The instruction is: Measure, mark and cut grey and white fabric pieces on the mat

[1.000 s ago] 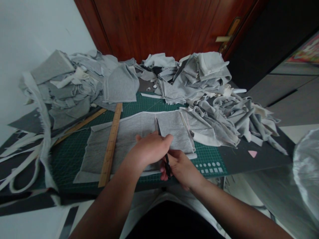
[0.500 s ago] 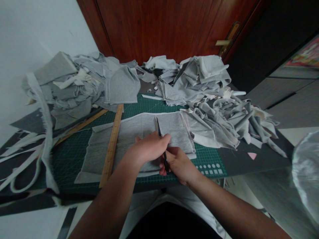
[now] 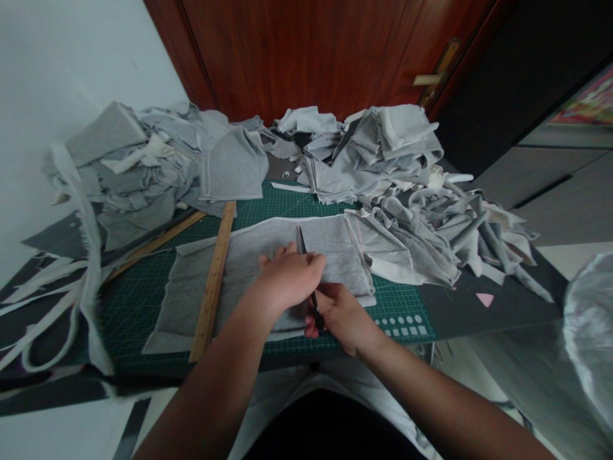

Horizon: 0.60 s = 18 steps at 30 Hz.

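Note:
A folded piece of grey fabric (image 3: 253, 262) lies flat across the green cutting mat (image 3: 272, 206). My left hand (image 3: 287, 278) rests palm down on it, fingers apart, thumb towards the right. My right hand (image 3: 342, 316) is closed around the dark handle of what look like scissors (image 3: 317, 312). Their slim blade points away from me and emerges beyond my left hand, near the fabric's far edge. My left hand covers the middle of the tool. A wooden ruler (image 3: 214, 281) lies across the fabric's left part.
Heaps of grey fabric scraps stand at the back left (image 3: 143, 172) and right (image 3: 383, 147). Pale strips (image 3: 86, 255) hang at the left edge. Another wooden ruler (image 3: 158, 241) is partly under the left heap. A pink triangular piece (image 3: 485, 299) lies on the dark table (image 3: 517, 313).
The fingers of my left hand have lifted and spread a little on the fabric. My right hand and the scissors have shifted slightly left. The fabric and ruler have stayed put.

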{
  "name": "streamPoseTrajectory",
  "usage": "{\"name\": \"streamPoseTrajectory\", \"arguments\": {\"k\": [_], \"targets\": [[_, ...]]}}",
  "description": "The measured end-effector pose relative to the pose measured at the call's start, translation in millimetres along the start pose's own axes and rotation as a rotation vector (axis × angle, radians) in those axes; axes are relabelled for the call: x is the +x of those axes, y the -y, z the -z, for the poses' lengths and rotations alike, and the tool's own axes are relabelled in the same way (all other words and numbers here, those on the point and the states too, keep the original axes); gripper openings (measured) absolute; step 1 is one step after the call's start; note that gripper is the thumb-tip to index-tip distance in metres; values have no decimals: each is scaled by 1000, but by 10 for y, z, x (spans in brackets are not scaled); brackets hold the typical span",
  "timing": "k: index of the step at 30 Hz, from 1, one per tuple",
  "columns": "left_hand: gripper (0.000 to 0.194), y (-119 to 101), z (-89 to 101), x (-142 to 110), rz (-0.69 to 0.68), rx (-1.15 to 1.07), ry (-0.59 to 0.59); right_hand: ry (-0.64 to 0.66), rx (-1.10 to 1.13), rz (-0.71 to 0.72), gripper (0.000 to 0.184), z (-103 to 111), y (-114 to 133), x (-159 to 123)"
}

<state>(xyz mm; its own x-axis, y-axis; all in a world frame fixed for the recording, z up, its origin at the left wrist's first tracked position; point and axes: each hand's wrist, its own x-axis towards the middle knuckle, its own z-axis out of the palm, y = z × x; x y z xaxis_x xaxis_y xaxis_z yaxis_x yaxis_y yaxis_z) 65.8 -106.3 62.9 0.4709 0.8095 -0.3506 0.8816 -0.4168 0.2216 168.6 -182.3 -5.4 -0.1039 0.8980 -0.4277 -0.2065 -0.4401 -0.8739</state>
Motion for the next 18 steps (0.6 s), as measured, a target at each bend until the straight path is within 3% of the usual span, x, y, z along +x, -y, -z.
{"name": "streamPoseTrajectory", "arguments": {"k": [6, 12, 18], "targets": [[52, -19, -14, 49, 7, 16, -29, 13, -35, 12, 59, 8, 10, -7], [58, -9, 70, 87, 60, -58, 21, 7, -24, -5, 59, -2, 47, 18], [64, 29, 97, 237, 123, -85, 85, -1, -24, -40, 47, -7, 136, 85]]}}
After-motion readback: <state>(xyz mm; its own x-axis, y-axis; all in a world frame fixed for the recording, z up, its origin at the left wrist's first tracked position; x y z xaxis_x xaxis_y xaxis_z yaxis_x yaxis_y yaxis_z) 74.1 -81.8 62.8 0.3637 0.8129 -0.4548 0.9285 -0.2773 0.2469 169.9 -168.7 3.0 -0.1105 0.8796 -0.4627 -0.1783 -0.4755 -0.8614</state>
